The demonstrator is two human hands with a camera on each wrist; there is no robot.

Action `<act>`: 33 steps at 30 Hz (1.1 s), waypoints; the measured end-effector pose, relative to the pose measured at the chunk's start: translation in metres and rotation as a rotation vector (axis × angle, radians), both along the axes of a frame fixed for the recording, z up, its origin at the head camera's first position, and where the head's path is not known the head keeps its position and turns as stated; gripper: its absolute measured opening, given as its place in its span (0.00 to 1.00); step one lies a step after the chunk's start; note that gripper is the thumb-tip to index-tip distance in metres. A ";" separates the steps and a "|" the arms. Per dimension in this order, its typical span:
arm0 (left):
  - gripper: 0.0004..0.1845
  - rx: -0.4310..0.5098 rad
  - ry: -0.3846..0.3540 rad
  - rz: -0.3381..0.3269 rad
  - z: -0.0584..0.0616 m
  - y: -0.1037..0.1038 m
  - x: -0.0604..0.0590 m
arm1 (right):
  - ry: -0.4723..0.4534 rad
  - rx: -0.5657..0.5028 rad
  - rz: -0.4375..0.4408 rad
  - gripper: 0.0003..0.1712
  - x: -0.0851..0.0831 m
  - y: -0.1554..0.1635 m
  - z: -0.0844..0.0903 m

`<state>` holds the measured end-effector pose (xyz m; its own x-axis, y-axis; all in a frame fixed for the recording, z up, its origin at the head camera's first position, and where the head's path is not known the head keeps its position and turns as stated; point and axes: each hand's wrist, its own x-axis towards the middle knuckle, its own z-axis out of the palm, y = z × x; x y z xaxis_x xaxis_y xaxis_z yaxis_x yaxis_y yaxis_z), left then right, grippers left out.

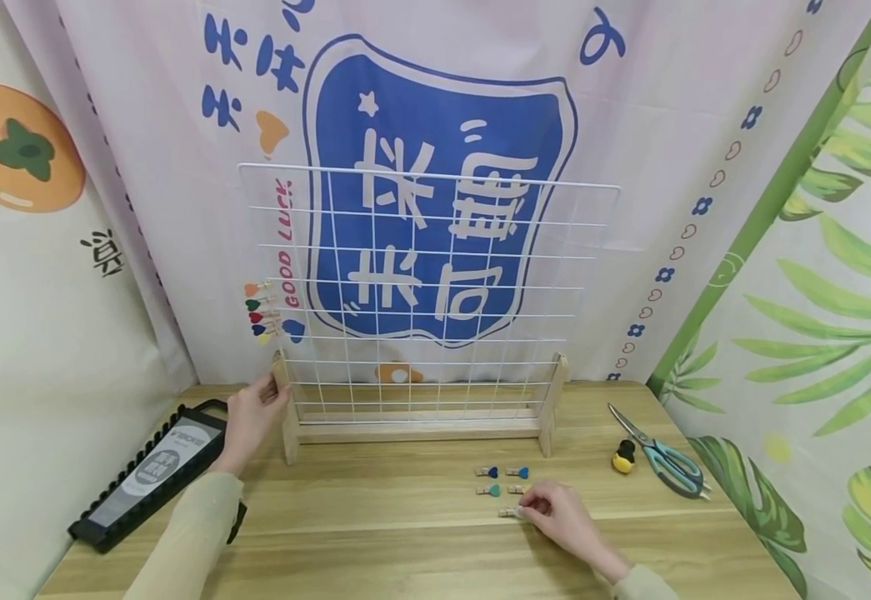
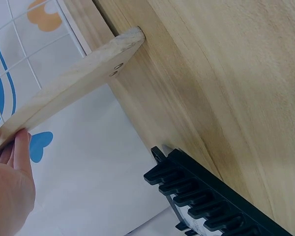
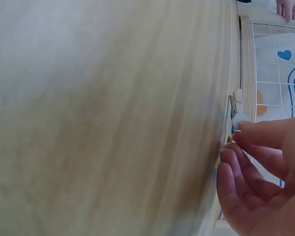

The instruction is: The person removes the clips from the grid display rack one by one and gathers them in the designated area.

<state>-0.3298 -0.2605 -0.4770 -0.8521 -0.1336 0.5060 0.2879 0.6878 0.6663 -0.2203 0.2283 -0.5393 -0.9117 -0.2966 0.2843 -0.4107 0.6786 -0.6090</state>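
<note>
Left hand: the left hand grips the left wooden upright of the grid stand, fingers and thumb wrapped round the post; the left wrist view shows the thumb pressed against the wood.
Right hand: the right hand rests on the wooden table, fingertips pinching a small wooden clip that lies flat on the tabletop.
Loose clips: four more heart-tipped clips lie in two pairs just behind the pinched one, in front of the stand's base.
Grid stand: a white wire grid stands upright in a wooden base near the back edge of the table.
Mounted clips: a column of coloured heart clips sits on the grid's left edge, above the left hand.
Scissors: the scissors lie to the right, beside a small yellow-and-black object.
Black tray: a black holder lies at the table's left edge, near the left forearm.
</note>
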 end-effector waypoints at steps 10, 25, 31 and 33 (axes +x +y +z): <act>0.15 0.002 0.006 0.007 0.001 0.000 -0.001 | -0.013 0.035 -0.006 0.02 -0.004 0.002 -0.002; 0.15 0.006 -0.010 0.009 0.002 0.001 0.000 | -0.037 -0.001 -0.056 0.07 -0.015 0.010 0.020; 0.15 0.010 -0.004 0.005 0.000 0.000 -0.001 | 0.066 -0.067 -0.146 0.10 -0.029 0.013 0.040; 0.14 0.009 -0.001 0.005 0.001 0.000 -0.001 | 0.127 -0.082 -0.179 0.10 -0.035 0.017 0.049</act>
